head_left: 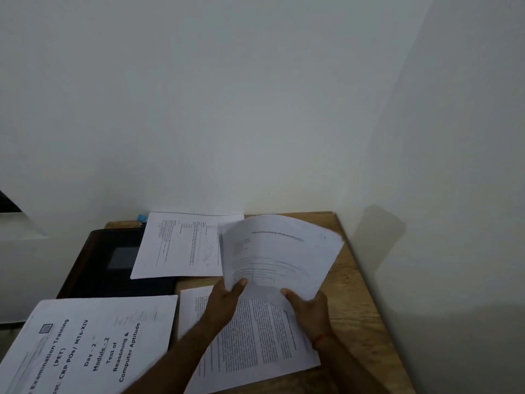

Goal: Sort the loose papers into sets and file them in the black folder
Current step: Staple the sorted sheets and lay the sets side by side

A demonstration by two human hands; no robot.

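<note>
Sorting is under way and filing appears not yet begun: the left hand (227, 300) and right hand (311, 309) are pinching a raised sheaf of papers (279, 251), three sets are lying around, and the black folder (113, 265) is lying closed.

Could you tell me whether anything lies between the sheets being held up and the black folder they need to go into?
Yes. A loose printed sheet lies across the right part of the closed black folder, left of the held sheets, which both hands grip.
</note>
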